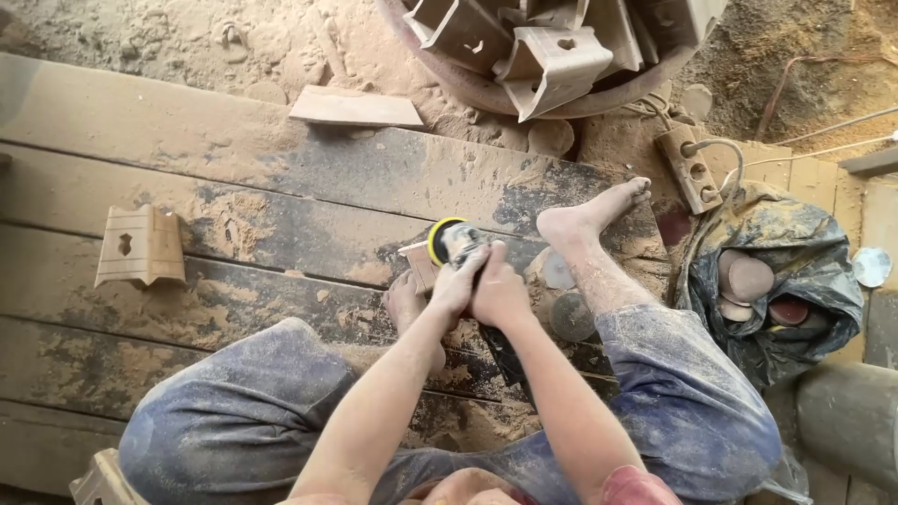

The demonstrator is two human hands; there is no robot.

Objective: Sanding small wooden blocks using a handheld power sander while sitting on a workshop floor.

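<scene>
On the dusty plank floor, between the person's bare feet, the left hand and right hand both wrap closed around a yellow-rimmed disc sander pressed on a small wooden piece. Sanding well likely means keeping the disc flat, pressure light, and toes clear.

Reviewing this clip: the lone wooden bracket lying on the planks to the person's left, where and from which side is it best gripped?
Probably across its two long slanted side edges, coming straight down from above. The wooden bracket lies flat and alone on the dusty planks, wider at its near end, with nothing touching it, so both edges are open. Both hands, left hand and right hand, are on the sander.
</scene>
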